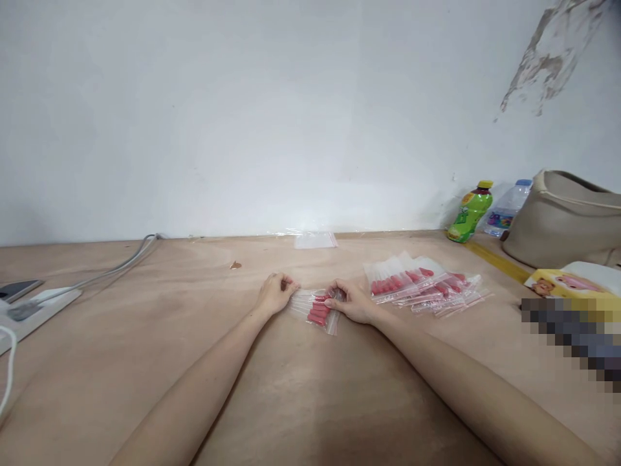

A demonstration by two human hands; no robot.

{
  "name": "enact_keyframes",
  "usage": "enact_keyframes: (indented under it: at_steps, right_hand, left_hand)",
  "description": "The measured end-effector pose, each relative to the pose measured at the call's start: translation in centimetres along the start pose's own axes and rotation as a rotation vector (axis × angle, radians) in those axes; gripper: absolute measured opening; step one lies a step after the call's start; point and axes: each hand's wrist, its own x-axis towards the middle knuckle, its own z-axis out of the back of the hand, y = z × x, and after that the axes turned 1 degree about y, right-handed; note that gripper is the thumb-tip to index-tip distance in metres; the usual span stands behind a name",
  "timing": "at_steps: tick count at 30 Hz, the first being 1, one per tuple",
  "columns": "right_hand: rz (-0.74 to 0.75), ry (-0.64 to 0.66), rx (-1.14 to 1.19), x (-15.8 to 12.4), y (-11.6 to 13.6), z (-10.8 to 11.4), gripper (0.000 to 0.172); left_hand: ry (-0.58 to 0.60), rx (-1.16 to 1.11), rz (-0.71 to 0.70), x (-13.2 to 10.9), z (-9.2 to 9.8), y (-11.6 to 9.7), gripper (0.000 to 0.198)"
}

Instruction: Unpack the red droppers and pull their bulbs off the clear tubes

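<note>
A small clear plastic bag (316, 309) with several red pieces inside lies on the wooden table (301, 388) between my hands. My left hand (275, 292) pinches the bag's left end, fingers closed. My right hand (350, 302) grips its right end, fingers curled over the plastic. To the right lies a pile of similar filled clear bags (423, 285), apart from my hands. Farther back, near the wall, sits a flat stack of empty clear bags (314, 240).
A green bottle (469, 213) and a clear water bottle (507, 210) stand by the wall at the right, beside a beige bag (563, 220). A yellow box (567, 288) lies at the right edge. A power strip (33, 307), cables and a phone (19, 289) sit at the left.
</note>
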Motion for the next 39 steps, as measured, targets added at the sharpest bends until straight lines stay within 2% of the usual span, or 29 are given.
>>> enact_keyframes:
  at_steps: [4, 6, 10, 15, 18, 22, 25, 27, 29, 31, 33, 36, 39]
  right_hand:
    - [-0.003, -0.002, 0.001, -0.2, 0.2, 0.1, 0.022]
    - [0.0, -0.002, 0.017, -0.2, 0.2, 0.1, 0.022]
    - [0.001, -0.005, 0.031, -0.2, 0.0, 0.1, 0.027]
    - [-0.067, -0.024, 0.039, -0.2, 0.0, 0.1, 0.045]
    - [-0.076, -0.027, 0.097, -0.2, 0.0, -0.1, 0.043]
    - [-0.071, -0.044, 0.157, -0.2, -0.1, -0.2, 0.037]
    - [-0.065, -0.061, 0.176, -0.2, -0.2, -0.2, 0.033]
    - [-0.065, -0.07, 0.176, -0.2, -0.2, -0.2, 0.03]
    - [-0.06, -0.077, 0.181, -0.2, -0.2, -0.2, 0.029]
    - [-0.035, -0.066, 0.195, -0.3, -0.2, -0.1, 0.032]
    - [0.021, -0.042, 0.199, -0.5, 0.0, 0.1, 0.036]
    - [0.092, -0.025, 0.144, -0.8, 0.4, 0.2, 0.039]
    - [0.099, -0.036, 0.038, -0.9, 0.9, 0.3, 0.035]
  left_hand:
    - [0.122, -0.004, -0.051, -0.1, 0.8, 0.2, 0.022]
    - [0.121, 0.003, -0.054, -0.2, 0.9, 0.2, 0.021]
    - [0.007, 0.005, -0.02, -0.2, 0.6, 0.3, 0.02]
    - [-0.146, -0.025, 0.029, 0.2, 0.3, 0.6, 0.016]
    - [-0.215, -0.029, 0.023, 0.2, 0.5, 0.7, 0.013]
    - [-0.284, -0.001, -0.079, -0.7, 0.9, -0.5, 0.013]
    - [-0.191, -0.023, -0.299, -1.9, 1.0, -2.1, 0.015]
    - [-0.038, -0.048, -0.468, -2.7, 0.8, -3.1, 0.022]
    - [0.104, -0.041, -0.562, -3.3, 0.4, -3.8, 0.032]
    - [0.181, -0.005, -0.582, -3.5, 0.1, -4.1, 0.039]
    - [0.197, 0.025, -0.563, -3.6, -0.3, -4.1, 0.04]
    - [0.161, 0.045, -0.519, -3.6, -0.6, -3.9, 0.039]
    - [0.119, 0.05, -0.493, -3.6, -0.7, -3.8, 0.037]
